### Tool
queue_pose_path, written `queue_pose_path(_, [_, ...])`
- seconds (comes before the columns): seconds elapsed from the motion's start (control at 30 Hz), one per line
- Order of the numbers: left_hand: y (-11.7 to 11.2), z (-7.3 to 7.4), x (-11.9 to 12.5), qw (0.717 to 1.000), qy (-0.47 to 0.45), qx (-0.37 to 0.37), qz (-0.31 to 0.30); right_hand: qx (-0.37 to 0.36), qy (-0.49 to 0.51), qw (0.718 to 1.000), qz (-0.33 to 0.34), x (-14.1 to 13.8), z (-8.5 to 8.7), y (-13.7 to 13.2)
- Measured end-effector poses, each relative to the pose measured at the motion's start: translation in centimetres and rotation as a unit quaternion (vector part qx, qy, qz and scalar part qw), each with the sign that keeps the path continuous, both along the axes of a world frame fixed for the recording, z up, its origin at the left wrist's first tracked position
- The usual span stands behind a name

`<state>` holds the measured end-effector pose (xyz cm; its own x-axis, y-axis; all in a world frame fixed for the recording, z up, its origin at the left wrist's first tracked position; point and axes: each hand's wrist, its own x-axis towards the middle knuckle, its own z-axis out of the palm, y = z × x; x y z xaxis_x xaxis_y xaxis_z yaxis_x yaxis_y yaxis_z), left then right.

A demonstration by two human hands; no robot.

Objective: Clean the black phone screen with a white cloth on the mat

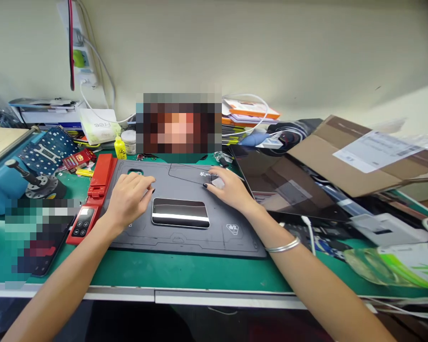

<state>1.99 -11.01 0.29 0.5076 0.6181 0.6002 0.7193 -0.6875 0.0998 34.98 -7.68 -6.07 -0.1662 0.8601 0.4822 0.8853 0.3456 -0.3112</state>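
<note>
A smartphone (180,213) lies flat on the grey work mat (192,242), its dark screen facing up with a bright reflection along it. My left hand (130,197) is just left of the phone, fingers loosely bent and the thumb apart from the forefinger; nothing shows in it. Beyond the phone's upper right corner is my right hand (230,187), thumb and fingers apart. A small whitish patch (218,182) shows between them; I cannot tell whether it is a loose piece or touched. Neither hand visibly touches the phone.
A red device with a display (82,223) borders the mat's left side, beside a partly blurred dark phone (44,256). At right are a large dark screen panel (285,185) and a cardboard box (342,152). Behind the mat stand a yellow bottle (120,148) and a pixelated area.
</note>
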Motion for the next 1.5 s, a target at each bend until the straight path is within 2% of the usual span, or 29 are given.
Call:
queue_pose_path(0.1, [0.3,0.1,-0.5,0.999,-0.032,-0.003,0.019,0.006,-0.028,0.999,-0.036,0.1,0.7,-0.8])
queue_pose_path(0.2, [1.1,0.9,-1.3,0.992,-0.100,-0.031,0.068,0.004,-0.059,0.996,-0.074,0.4,1.4,-2.1])
queue_pose_path(0.27, [2.1,1.6,-1.9,0.983,-0.123,-0.067,0.116,-0.004,-0.077,0.994,-0.079,0.6,1.6,-2.8])
queue_pose_path(0.37, [4.5,2.6,-2.1,0.969,-0.108,-0.100,0.198,-0.018,-0.089,0.993,-0.069,0.5,1.5,-3.3])
queue_pose_path(0.47, [7.6,2.9,-1.6,0.931,-0.118,-0.150,0.312,-0.024,-0.079,0.995,-0.056,0.2,1.7,-3.7])
queue_pose_path(0.57, [10.5,2.3,-0.9,0.897,-0.087,-0.162,0.402,-0.012,-0.049,0.998,-0.045,-0.2,2.4,-4.3])
queue_pose_path(0.67, [12.5,1.2,-0.7,0.879,-0.086,-0.172,0.437,0.001,-0.008,1.000,-0.013,-0.6,3.1,-5.1])
queue_pose_path(0.8, [13.7,-0.2,-0.9,0.867,-0.084,-0.176,0.458,-0.014,0.033,0.999,0.041,-1.0,3.1,-5.3])
queue_pose_path(0.9, [13.5,-0.1,-1.1,0.880,-0.080,-0.153,0.442,-0.043,0.046,0.997,0.052,-1.0,2.6,-4.9])
queue_pose_path(1.0, [12.4,1.0,-1.0,0.913,-0.070,-0.119,0.384,-0.086,0.040,0.994,0.059,-1.1,2.0,-4.5])
queue_pose_path(1.1, [10.3,2.0,-0.8,0.955,-0.033,-0.066,0.288,-0.121,0.030,0.991,0.059,-1.2,1.6,-4.2])
queue_pose_path(1.13, [9.3,2.2,-0.8,0.971,0.001,-0.026,0.237,-0.128,0.027,0.990,0.056,-1.3,1.5,-4.1])
queue_pose_path(1.2, [7.2,2.0,-0.9,0.985,0.073,0.059,0.146,-0.140,0.024,0.989,0.050,-1.4,1.4,-4.0])
queue_pose_path(1.33, [3.2,0.9,-0.5,0.970,0.159,0.181,0.023,-0.152,0.016,0.987,0.043,-1.5,1.3,-3.8])
queue_pose_path(1.5, [0.9,0.4,1.0,0.935,0.201,0.292,-0.024,-0.157,0.009,0.986,0.047,-1.4,1.2,-3.8])
